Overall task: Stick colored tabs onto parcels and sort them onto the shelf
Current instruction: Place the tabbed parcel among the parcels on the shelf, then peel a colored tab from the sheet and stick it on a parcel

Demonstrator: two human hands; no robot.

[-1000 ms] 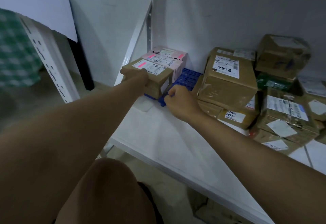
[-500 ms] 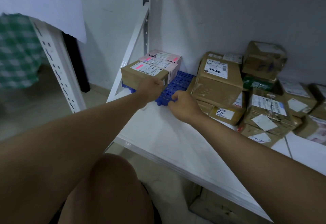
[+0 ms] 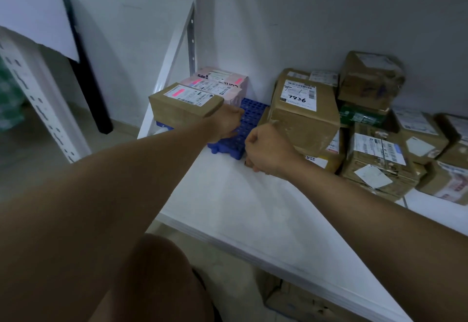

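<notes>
While my left hand (image 3: pixel 225 125) rests at the near-right corner of the brown cardboard parcel with a pink tab (image 3: pixel 182 103), mid-frame on the blue perforated plastic tray (image 3: pixel 243 129), its fingers unreadable, my right hand (image 3: pixel 266 152) curls empty, further right.

To my left I see a black table leg (image 3: pixel 86 78) under a white tablecloth (image 3: pixel 33 10), beside green checked fabric (image 3: pixel 10 101).
</notes>
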